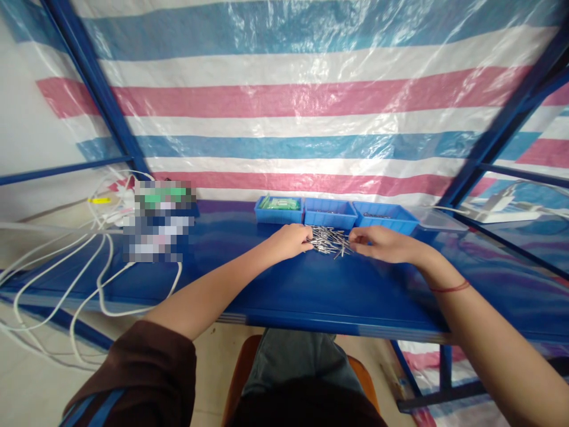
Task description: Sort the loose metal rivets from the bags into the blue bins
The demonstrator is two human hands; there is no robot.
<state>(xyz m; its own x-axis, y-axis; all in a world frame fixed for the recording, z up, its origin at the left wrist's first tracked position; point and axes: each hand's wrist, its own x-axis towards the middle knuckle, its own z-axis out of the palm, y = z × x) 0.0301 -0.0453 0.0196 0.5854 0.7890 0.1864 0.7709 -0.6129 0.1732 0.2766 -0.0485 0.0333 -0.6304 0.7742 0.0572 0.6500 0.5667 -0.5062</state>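
Note:
A loose pile of thin silvery metal pins (328, 238) lies on the blue tabletop (293, 290). At the pile's left edge is my left hand (293, 239), its fingers curled in and touching the pins. My right hand (377, 242) is at the right edge, thumb and fingers bent together near the pin ends. What either hand holds between its fingertips is too small to make out. Just behind the pile stand two blue bins, the middle bin (329, 222) and the right bin (391, 225), each with small dark pieces inside.
A left blue bin (279, 220) holds green-and-white packets. White cables (104, 279) loop over the table's left end beside a blurred-out area. A power strip (493, 207) sits at the far right. Blue metal posts (95, 83) frame a striped plastic sheet (284, 101) behind the table.

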